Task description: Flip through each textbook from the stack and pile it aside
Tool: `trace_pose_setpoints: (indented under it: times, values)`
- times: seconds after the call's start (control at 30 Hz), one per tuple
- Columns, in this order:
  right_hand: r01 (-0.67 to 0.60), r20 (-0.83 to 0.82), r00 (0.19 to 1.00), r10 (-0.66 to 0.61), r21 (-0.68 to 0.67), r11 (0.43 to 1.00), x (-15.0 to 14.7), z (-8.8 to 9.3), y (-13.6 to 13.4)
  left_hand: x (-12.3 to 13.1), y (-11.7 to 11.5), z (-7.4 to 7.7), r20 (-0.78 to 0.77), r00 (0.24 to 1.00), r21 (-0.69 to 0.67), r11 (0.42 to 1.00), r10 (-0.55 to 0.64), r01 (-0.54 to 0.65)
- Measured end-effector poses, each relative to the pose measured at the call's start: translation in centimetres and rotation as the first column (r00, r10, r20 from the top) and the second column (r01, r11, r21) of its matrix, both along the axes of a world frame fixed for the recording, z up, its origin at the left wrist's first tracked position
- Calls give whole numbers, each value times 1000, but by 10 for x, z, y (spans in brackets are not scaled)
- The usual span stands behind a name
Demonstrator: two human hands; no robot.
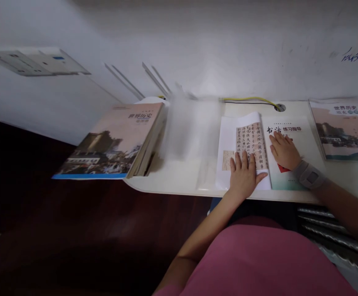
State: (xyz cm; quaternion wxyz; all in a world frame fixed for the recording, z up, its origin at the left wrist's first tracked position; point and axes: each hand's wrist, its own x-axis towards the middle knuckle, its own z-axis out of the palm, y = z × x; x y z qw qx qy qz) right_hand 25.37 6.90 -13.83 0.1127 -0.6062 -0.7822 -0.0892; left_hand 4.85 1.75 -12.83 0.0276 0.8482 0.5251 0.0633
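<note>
Head view blurs the centre sheet [191, 127]. Left hand [243, 176] and right hand [284, 151] lie flat, grip open, empty, on booklet [303, 142] reading 书法练习指导.

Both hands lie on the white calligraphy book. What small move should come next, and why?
Probably slide the left hand outward along the opened white page with black calligraphy columns, to smooth it: the open palm lies flat on that page, while the right hand rests open on the white calligraphy book cover and steadies it. Neither hand has a grip on anything.
</note>
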Motion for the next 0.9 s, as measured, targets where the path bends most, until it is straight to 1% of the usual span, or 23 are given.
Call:
trace_pose_setpoints:
  times: [0.1,0.2,0.27,0.3,0.4,0.47,0.53,0.6,0.73,0.9]
  values:
    - [2,9,1000,-2,-3,1000,0,1,3,3,0,5,47,998,17,999,-33,32]
    - [-13,21,1000,13,-26,1000,1,3,1,14,-5,13,112,983,28,990,-142,140]
    - [-41,36,998,43,-48,998,4,6,-7,21,-10,14,145,968,16,979,-204,204]
    - [-60,48,997,63,-58,997,5,7,-13,24,-12,13,152,965,7,977,-213,214]
    - [-98,96,990,104,-63,993,8,8,-40,28,-16,7,147,972,-12,982,-184,188]
    - [-88,109,990,92,-44,995,9,7,-57,27,-16,3,139,976,-11,986,-165,168]
    - [-63,100,993,65,-21,998,9,6,-67,25,-16,0,131,979,-3,987,-157,159]
    - [-47,85,995,48,-11,999,8,4,-70,23,-16,-2,123,980,7,988,-156,156]
    - [-54,73,996,55,-14,998,8,4,-67,20,-17,-3,112,982,24,989,-151,149]
    - [-38,72,997,38,-6,999,6,5,-67,19,-16,-3,97,986,13,991,-135,134]
